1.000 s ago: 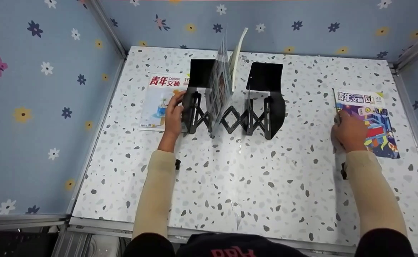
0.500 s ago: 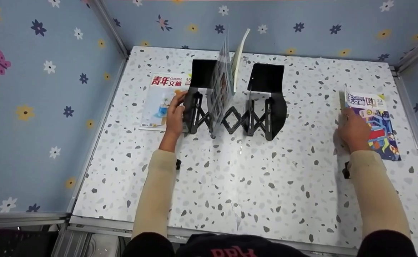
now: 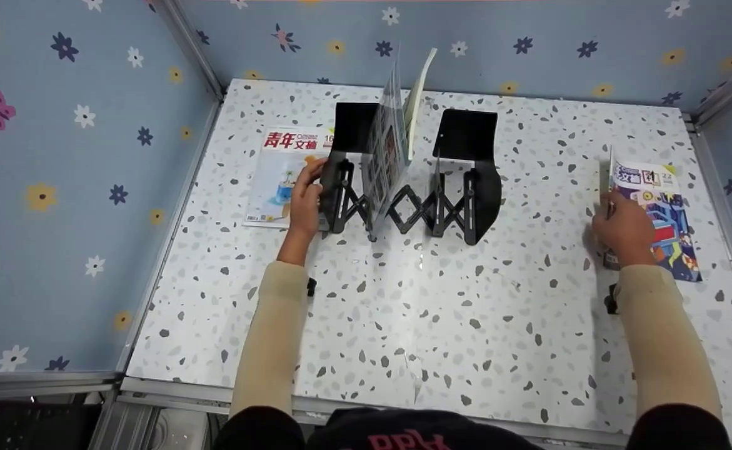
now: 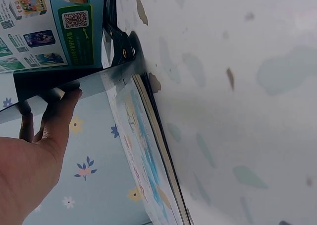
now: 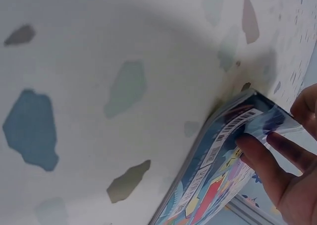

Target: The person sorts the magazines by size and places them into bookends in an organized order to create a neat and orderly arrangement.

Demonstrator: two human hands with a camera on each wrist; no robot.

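A black expandable bookend [image 3: 475, 200] with scissor links stands mid-table. Upright in it, an open-looking book or magazine [image 3: 421, 103] leans behind a clear-looking sheet with pictures [image 3: 386, 147]. My left hand [image 3: 305, 203] touches the outer face of the bookend's left end plate [image 4: 91, 85] with its fingertips. Beneath that hand's side lies a magazine with red lettering [image 3: 278, 178], flat on the table. At the right, my right hand [image 3: 627, 228] pinches the left edge of a purple-covered magazine [image 3: 675, 215], thumb on the cover [image 5: 213, 185]. That edge is tilted up.
The white speckled table [image 3: 441, 325] is enclosed by flowered blue panels [image 3: 566, 56] at the back and sides. In the left wrist view, a printed sheet with a QR code [image 4: 75, 20] stands inside the bookend.
My right hand has shifted a little to the right, and the left edge of the purple magazine has tilted up with it. The left hand and the bookend hold their place.
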